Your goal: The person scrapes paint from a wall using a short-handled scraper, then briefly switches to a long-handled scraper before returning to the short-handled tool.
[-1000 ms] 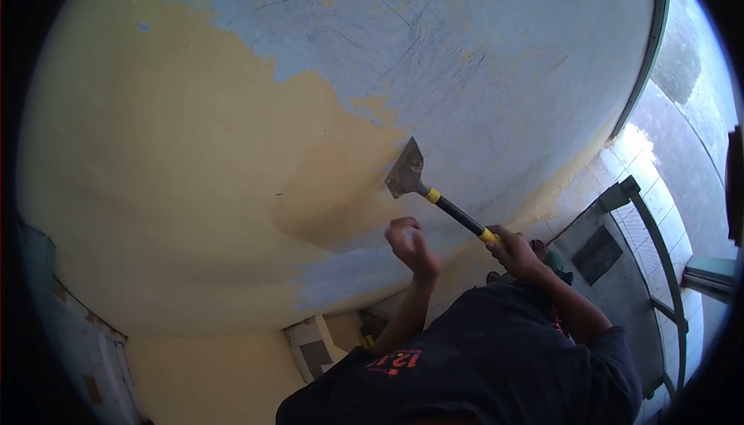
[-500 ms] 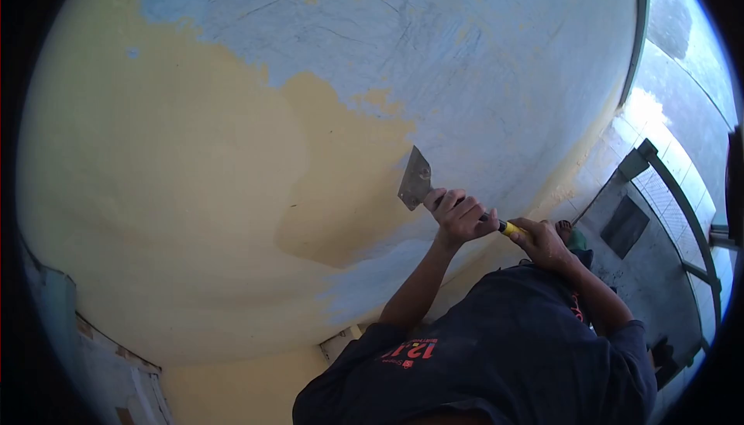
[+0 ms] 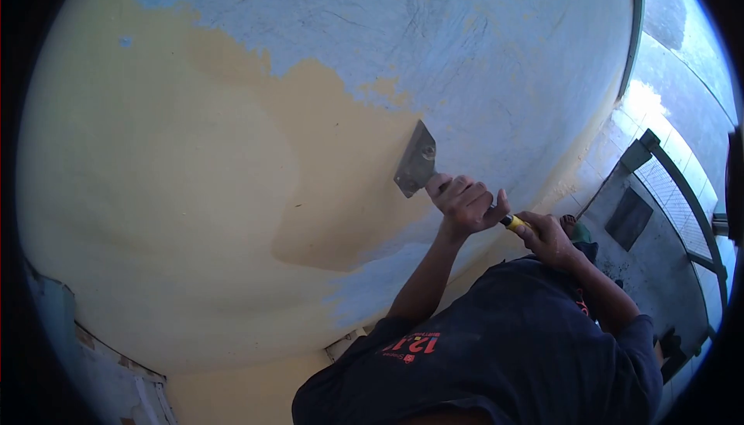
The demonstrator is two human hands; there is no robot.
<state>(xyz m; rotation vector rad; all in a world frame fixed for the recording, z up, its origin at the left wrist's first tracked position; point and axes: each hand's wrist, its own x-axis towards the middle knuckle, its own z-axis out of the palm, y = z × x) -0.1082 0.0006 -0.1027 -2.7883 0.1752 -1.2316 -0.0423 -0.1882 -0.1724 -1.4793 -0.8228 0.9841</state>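
A scraper [image 3: 418, 160] with a wide, flat metal blade and a black-and-yellow handle is held in both hands against the wall. My left hand [image 3: 465, 204] is closed around its shaft just behind the blade, the thumb sticking up. Farther back, my right hand [image 3: 549, 239] wraps the yellow end of the handle. The blade's edge meets the yellow paint [image 3: 349, 146], close to its ragged border with the bare bluish-grey wall surface [image 3: 496, 76]. Part of the yellow paint around the blade looks darker, like a damp patch. My fingers hide much of the handle.
At the right stands a dark green metal frame [image 3: 682, 185] beside a grey surface with a dark square [image 3: 628, 218]. White tiles [image 3: 626, 127] lie beyond. A green strip [image 3: 637, 30] borders the wall's right side. At lower left is a bluish-grey post [image 3: 58, 309].
The scraper blade has moved slightly up along the yellow paint's border, with both hands still on the tool. My left thumb now sticks out from the handle. The darker patch reaches farther to the upper left.
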